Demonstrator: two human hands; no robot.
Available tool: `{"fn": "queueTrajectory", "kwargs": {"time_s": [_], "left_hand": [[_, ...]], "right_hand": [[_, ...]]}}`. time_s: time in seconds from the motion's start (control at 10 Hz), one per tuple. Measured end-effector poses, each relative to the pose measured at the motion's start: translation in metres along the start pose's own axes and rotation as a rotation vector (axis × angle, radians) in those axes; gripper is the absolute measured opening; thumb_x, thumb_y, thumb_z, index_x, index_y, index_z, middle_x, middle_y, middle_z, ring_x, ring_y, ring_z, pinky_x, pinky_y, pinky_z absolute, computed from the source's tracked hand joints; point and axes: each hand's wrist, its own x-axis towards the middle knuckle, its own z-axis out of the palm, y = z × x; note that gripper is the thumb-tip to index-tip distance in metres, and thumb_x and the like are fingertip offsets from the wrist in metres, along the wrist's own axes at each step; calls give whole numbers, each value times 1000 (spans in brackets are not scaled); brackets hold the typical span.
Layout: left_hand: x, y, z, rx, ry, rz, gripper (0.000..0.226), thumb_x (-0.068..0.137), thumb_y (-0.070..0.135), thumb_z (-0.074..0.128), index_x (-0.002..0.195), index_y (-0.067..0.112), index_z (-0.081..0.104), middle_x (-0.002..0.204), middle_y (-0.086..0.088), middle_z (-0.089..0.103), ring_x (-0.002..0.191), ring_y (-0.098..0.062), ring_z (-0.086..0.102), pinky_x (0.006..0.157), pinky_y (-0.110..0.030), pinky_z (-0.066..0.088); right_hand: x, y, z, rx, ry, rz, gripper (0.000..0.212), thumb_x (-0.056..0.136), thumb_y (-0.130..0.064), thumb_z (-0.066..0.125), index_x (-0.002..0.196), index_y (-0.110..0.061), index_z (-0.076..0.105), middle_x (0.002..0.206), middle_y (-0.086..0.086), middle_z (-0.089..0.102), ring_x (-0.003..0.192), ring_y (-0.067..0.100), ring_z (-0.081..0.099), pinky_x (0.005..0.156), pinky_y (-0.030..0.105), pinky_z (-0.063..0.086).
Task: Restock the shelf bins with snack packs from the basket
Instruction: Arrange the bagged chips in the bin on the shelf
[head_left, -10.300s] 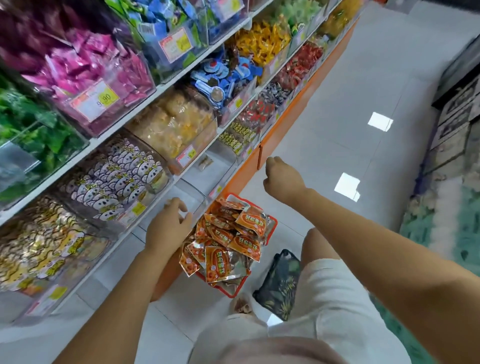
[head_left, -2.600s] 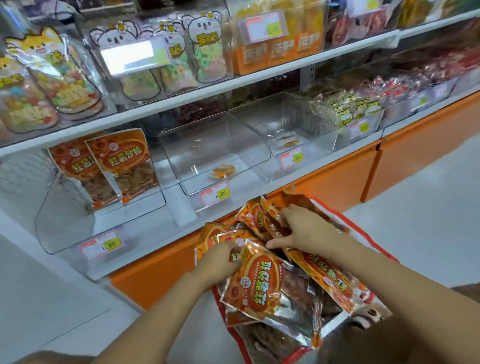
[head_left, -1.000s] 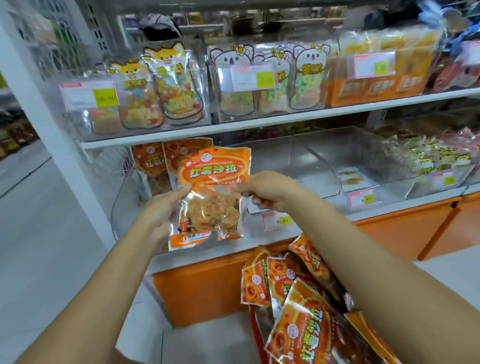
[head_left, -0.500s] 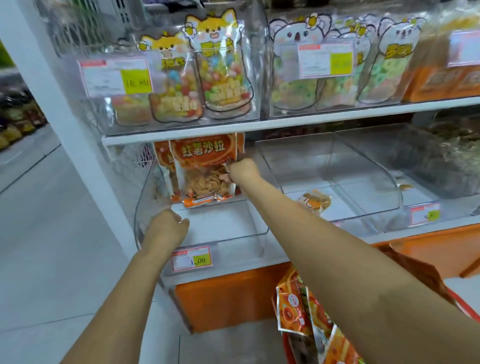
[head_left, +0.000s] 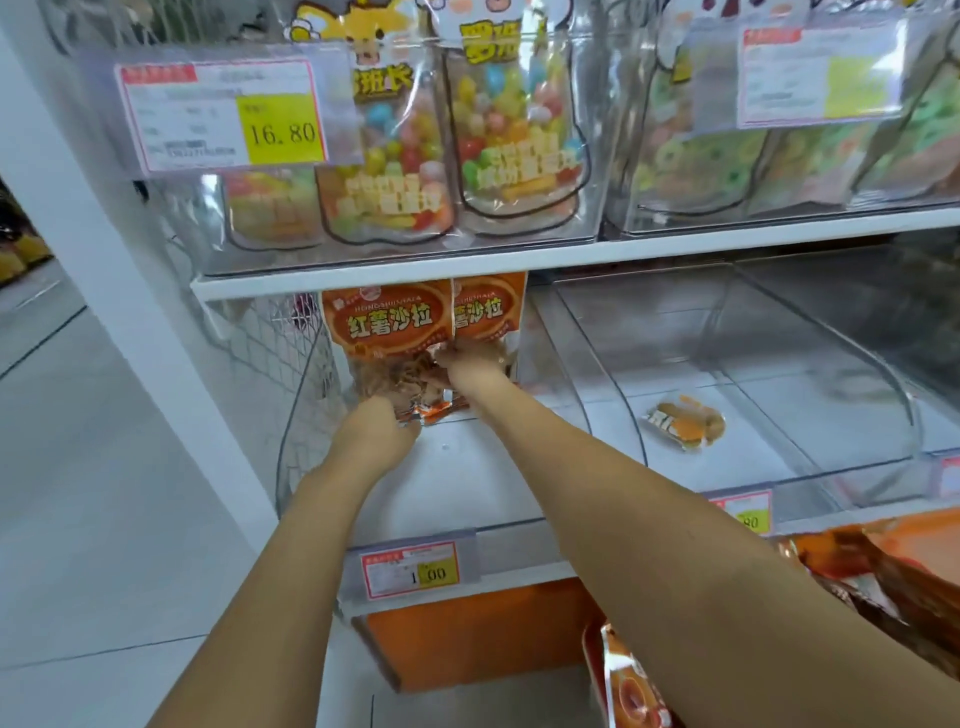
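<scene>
While the left hand (head_left: 382, 431) pinches the bottom edge of the snack pack (head_left: 387, 327) and the right hand (head_left: 470, 364) grips its side, it stands upright in the clear bin (head_left: 509, 525), centre frame. Placement looks nearly done; next, release it and fetch one of the spare packs (head_left: 883, 566), lower right.

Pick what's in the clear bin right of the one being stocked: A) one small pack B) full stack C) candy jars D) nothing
A: a small pack lies alone on the floor of that bin; left hand and right hand grip the orange pack next door.
</scene>
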Motion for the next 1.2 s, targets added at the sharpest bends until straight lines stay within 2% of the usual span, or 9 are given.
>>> {"fn": "queueTrajectory", "kwargs": {"time_s": [0.1,0.2,0.4,0.6,0.7,0.8,0.9,1.1,1.2], "left_hand": [[13,1,6,-75,-33,-6,28,89,19,61,117,14,65,117,-11,66,106,-31,58,84,-29,45],[14,4,9,-36,-60,10,23,91,16,59,111,9,68,114,-11,66,107,-30,58,82,-26,42],[16,0,1,6,134,4,21,92,12,53,102,6,70,108,-16,67,100,-36,58,73,-28,39],[23,-8,6,45,77,40,22,90,20,58,106,10,69,112,-17,65,102,-36,58,76,-30,41],[22,-7,6,87,70,68,23,90,14,55,104,0,67,105,-24,65,98,-38,58,73,-32,42],[18,-3,3,95,45,47,31,92,23,56,115,5,65,114,-23,63,106,-37,56,80,-34,44],[10,3,-1,89,12,35,34,93,31,54,118,10,64,116,-21,63,105,-36,57,78,-31,42],[-17,20,-11,94,8,29,26,94,26,53,106,6,65,105,-18,66,85,-29,54,67,-27,37],[-47,33,-15,43,149,132,30,96,26,50,92,2,67,90,-20,67,83,-36,59,63,-30,35]], "right_hand": [[-10,-9,-3,-30,-43,44,10,97,-15,47,104,-16,53,96,5,52,90,19,50,90,36,49],[-2,-2,0,-89,-24,80,9,99,-13,42,93,-16,48,75,-2,47,73,16,52,69,26,50],[2,-6,7,-489,79,-10,17,98,-8,36,94,-11,53,88,7,48,87,19,46,73,27,38],[6,-7,3,-819,126,-75,11,96,-13,44,101,-10,53,92,9,58,88,22,54,61,24,39],[3,-11,0,-874,152,-103,28,92,-20,54,119,-10,54,113,10,60,107,28,56,76,30,43],[-6,-18,-7,-870,105,-69,22,93,-15,51,114,-10,53,107,10,59,102,29,58,79,29,50],[-24,-28,-19,-831,-11,-73,23,94,-8,45,115,-4,52,96,12,53,87,27,52,58,15,32],[-64,-44,-32,-848,-100,-95,28,101,-15,38,119,-3,54,117,11,58,91,21,49,86,31,44],[-96,-57,-49,-804,-48,-185,32,101,-18,36,120,-5,59,118,11,62,94,23,56,77,28,43]]}}
